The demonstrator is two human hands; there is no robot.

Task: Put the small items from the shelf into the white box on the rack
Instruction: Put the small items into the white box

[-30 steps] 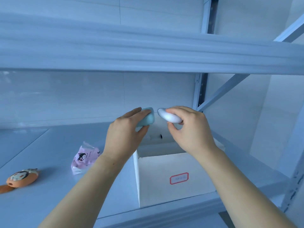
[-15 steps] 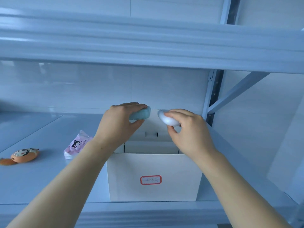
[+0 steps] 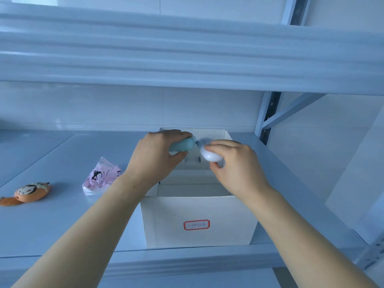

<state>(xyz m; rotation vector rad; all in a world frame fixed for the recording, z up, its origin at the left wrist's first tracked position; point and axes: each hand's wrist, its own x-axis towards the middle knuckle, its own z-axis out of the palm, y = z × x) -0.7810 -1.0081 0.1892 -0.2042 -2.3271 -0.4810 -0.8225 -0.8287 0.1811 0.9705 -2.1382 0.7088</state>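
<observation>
An open white box (image 3: 199, 217) with a red-framed label stands on the rack shelf. Above its opening my left hand (image 3: 158, 156) grips a small teal item (image 3: 182, 144). My right hand (image 3: 234, 163) grips a white egg-shaped item (image 3: 208, 155). The two items nearly touch tip to tip over the box. The inside bottom of the box is hidden from view.
A pink printed packet (image 3: 101, 176) lies on the shelf left of the box. An orange cartoon toy (image 3: 31, 193) sits farther left. The upper shelf beam (image 3: 187, 59) hangs low overhead. A rack upright and diagonal brace (image 3: 270, 119) stand at the back right.
Both hands have lowered slightly toward the box opening, holding the same items. The view has shifted so the box is now centred and seen more from above.
</observation>
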